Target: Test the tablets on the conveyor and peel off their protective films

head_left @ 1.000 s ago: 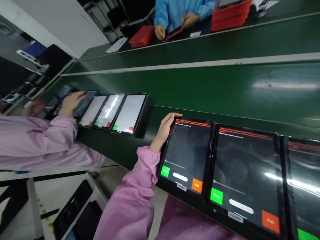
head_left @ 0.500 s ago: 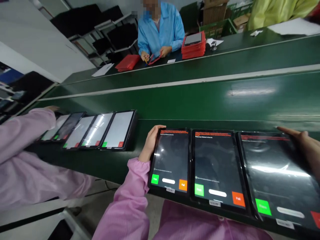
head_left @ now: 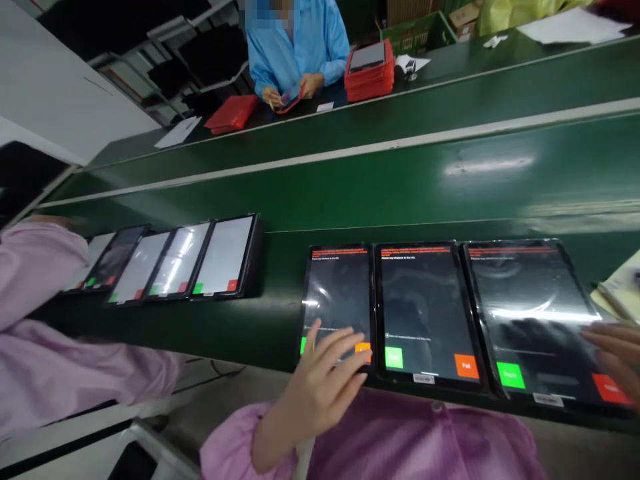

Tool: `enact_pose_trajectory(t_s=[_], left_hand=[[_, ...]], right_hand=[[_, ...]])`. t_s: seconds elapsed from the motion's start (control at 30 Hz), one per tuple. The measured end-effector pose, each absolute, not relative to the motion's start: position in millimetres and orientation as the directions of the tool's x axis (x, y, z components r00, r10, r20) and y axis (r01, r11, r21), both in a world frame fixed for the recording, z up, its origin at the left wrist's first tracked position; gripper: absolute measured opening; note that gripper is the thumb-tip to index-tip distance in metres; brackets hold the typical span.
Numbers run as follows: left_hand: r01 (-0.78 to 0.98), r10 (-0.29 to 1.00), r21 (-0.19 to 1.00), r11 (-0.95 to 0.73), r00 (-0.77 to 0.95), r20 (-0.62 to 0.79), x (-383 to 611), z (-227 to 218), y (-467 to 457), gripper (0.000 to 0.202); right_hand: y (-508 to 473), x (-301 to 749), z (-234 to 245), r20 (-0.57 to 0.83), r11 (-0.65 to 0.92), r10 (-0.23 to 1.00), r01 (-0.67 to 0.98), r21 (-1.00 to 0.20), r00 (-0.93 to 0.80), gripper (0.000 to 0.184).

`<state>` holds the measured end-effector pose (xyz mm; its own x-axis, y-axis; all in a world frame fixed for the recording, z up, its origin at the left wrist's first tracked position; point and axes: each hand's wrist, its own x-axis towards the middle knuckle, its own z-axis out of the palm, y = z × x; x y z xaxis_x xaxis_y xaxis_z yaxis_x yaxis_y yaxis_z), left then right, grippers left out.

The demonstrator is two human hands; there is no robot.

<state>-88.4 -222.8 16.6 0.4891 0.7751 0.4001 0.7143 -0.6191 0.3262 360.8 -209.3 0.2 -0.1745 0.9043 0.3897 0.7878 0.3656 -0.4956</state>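
Observation:
Three dark-screened tablets lie side by side on the near ledge of the green bench: a left tablet [head_left: 338, 293], a middle tablet [head_left: 425, 310] and a right tablet [head_left: 530, 313]. Each shows red text at the top and green and orange buttons at the bottom. My left hand [head_left: 325, 383] hovers open, fingers spread, over the lower edge of the left tablet. My right hand [head_left: 617, 353] enters at the right edge, fingers stretched out over the right tablet's lower right corner; it is blurred.
A row of white-screened tablets [head_left: 200, 257] lies to the left, beside a co-worker's pink sleeve [head_left: 45, 293]. Across the green conveyor [head_left: 400, 180] a person in blue handles a red case [head_left: 287, 100] next to a stack of red cases [head_left: 370, 70]. Papers [head_left: 620, 287] sit at the right.
My left hand let go of the left tablet's upper edge and dropped to its bottom edge, fingers spread. My right hand moved from the right tablet's top corner to its lower corner.

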Motion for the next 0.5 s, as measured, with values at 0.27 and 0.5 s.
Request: enact_pose_trajectory(t_s=[0.27, 0.5], left_hand=[[0.711, 0.761, 0.299, -0.636, 0.512, 0.399, -41.0, -11.5, -240.7, 0.019], [0.795, 0.811, 0.299, -0.527, 0.365, 0.458, -80.2, -11.2, -256.5, 0.026]], right_hand=[[-236.3, 320.3, 12.9, 0.487, 0.592, 0.767, 0.755, -0.284, -0.418, 0.071], [-257.1, 320.2, -9.6, 0.391, 0.597, 0.773, 0.782, -0.181, -0.5, 0.076]])
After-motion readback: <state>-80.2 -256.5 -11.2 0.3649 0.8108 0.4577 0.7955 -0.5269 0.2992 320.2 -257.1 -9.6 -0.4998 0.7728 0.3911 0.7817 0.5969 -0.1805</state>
